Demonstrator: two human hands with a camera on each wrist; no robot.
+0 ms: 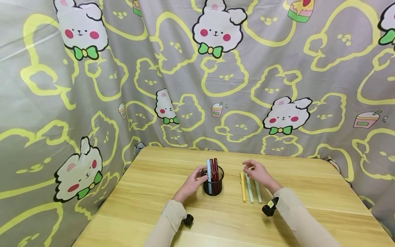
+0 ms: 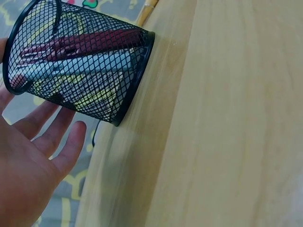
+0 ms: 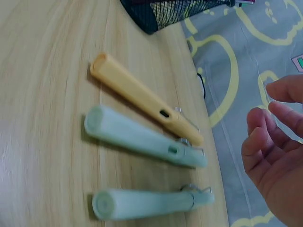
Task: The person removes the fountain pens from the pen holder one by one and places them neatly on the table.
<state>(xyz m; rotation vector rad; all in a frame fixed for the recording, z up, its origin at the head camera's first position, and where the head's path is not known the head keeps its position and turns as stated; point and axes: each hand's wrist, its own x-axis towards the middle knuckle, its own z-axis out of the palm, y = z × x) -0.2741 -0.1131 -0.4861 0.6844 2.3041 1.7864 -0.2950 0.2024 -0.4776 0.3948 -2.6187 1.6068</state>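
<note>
A black mesh pen holder point(image 1: 213, 187) stands upright on the table. Inside it are a light blue pen point(image 1: 208, 169) and dark red pens point(image 1: 215, 168). My left hand point(image 1: 192, 181) holds the holder by its left side near the rim, thumb in front, the lower fingers point(image 2: 71, 142) spread beside the mesh. Over the far ends of three loose pens hovers my right hand point(image 1: 259, 173), fingers loosely bent and holding nothing. Those pens lie side by side: a yellow pen point(image 3: 142, 97), a pale green pen point(image 3: 137, 137) and another pale green pen point(image 3: 147, 203), their clips toward the far side.
The wooden table point(image 1: 148, 202) reaches back to a grey curtain point(image 1: 191, 68) with cartoon rabbit prints, which also hangs along the left side. A small black camera point(image 1: 270, 207) is worn on the right wrist, and another black camera point(image 1: 188, 220) on the left.
</note>
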